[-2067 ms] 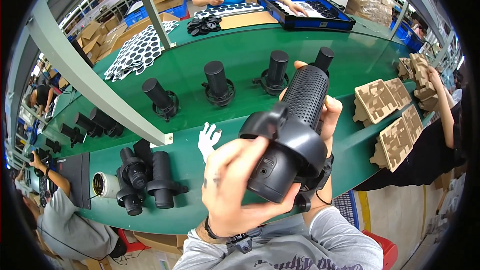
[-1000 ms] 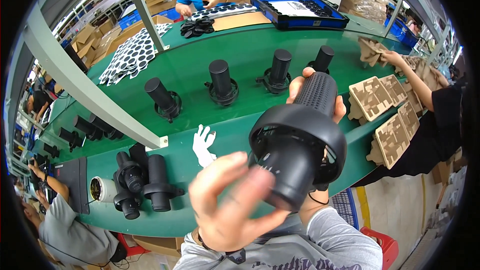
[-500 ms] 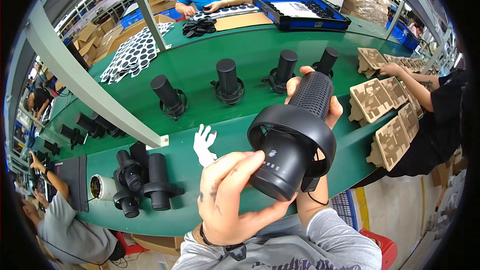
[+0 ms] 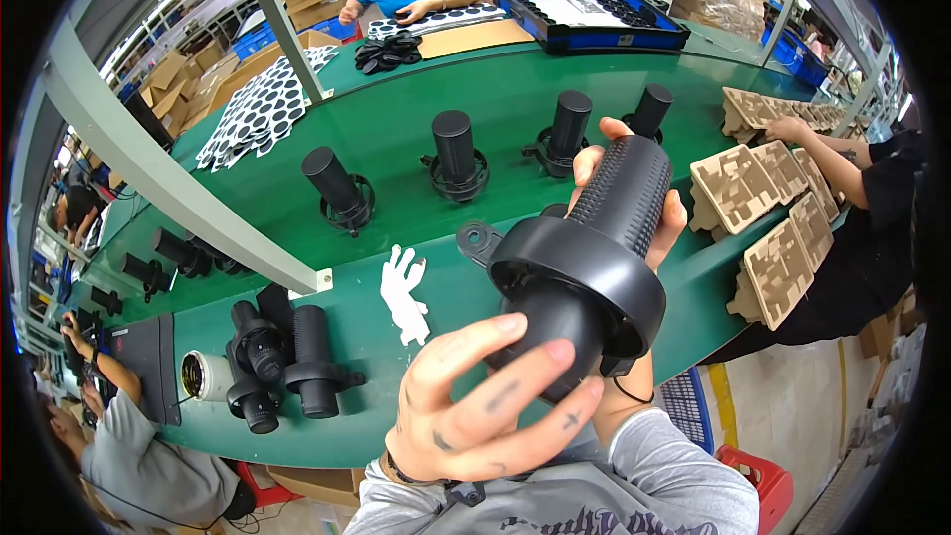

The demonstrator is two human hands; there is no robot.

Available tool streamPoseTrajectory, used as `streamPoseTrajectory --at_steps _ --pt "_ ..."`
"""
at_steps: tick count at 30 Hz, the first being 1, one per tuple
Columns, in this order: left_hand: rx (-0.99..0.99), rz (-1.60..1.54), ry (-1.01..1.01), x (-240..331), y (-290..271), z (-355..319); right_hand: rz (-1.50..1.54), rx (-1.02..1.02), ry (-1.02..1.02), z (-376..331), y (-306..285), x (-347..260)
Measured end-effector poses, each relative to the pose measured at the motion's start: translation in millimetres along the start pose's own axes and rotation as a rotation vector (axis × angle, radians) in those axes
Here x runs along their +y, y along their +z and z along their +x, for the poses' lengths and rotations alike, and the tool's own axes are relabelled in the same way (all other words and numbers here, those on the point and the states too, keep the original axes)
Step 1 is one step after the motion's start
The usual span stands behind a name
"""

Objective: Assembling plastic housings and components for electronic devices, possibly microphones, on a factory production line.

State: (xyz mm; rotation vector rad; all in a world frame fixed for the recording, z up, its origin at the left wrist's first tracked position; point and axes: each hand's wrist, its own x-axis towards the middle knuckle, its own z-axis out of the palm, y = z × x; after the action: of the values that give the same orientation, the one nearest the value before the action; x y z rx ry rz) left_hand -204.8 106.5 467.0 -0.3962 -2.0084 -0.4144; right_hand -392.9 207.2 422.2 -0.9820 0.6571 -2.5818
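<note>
Pointing up and right in the head view, a long black tube-shaped microphone (image 4: 591,263) was gripped by the right hand (image 4: 670,226), above the flat green table (image 4: 307,444). The left hand (image 4: 461,416) spread its fingers over the smooth near end; I couldn't tell if they squeezed. The table's front edge ran behind that wrist. Green showed between microphone and bumpy tan trays (image 4: 735,188).

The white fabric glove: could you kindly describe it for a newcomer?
On the long green workbench, find the nearer grey metal post. Right of its foot lies the white fabric glove, whose splayed fingers set it apart from nearby black cylindrical microphones.
</note>
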Motion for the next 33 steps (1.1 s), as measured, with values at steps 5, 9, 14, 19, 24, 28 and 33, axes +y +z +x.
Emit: streamPoseTrajectory --at_steps 5,9,14,19,24,28,33 --pt "0.005 0.02 0.19 -3 0 -10 -0.062 -0.035 -0.008 0 -7 3" --pt "0.09 0.104 0.207 6 4 -12 0.018 -0.066 0.012 -2 -5 11" --pt "0.674 0.035 0.43 4 21 -9 0.252 -0.113 0.006 -1 -8 9" --pt "0.324 -0.083 0.294 3 -16 -27 0.463 -0.237 0.048 5 -17 -4" --pt "-0.236 -0.374 -0.465 -17 2 -4 0.231 0.071 0.028 -7 -20 -12" --pt "-0.488 -0.294 -0.592 -16 12 6 0.703 -0.14 -0.097 2 -25 5" --pt "-0.535 -0.434 -0.816 -18 16 4 0.786 -0.155 -0.118 5 -29 0"
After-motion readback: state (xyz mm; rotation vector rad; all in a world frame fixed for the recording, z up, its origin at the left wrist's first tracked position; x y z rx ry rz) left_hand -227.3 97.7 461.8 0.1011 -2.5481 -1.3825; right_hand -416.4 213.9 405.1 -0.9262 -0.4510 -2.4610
